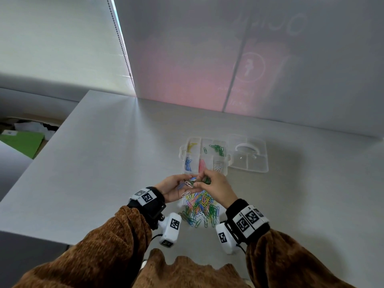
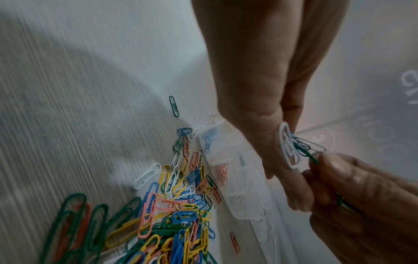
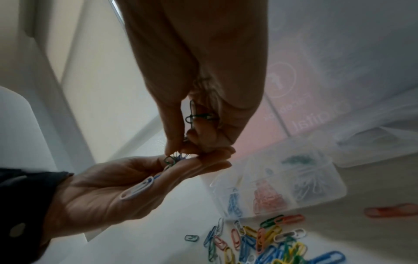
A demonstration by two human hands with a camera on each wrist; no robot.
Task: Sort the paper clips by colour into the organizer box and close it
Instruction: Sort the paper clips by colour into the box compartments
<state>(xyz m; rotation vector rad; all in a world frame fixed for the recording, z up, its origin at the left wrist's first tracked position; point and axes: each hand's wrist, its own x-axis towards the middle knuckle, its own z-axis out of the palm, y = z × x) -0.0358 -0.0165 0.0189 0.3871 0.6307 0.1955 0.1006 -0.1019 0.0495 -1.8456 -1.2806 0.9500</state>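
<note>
Holding my left hand (image 1: 176, 189) palm-up with a few paper clips (image 1: 190, 182) cupped in it, I pinch green ones with my right hand (image 1: 215, 187) above the pile (image 1: 200, 208), just beside the open box (image 1: 204, 155).

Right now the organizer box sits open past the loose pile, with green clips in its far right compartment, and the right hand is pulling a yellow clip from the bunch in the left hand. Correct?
Not quite: the clip that the right hand pinches is green, not yellow, as the left wrist view shows. The organizer box, loose pile, green clips and left hand are as stated.
</note>
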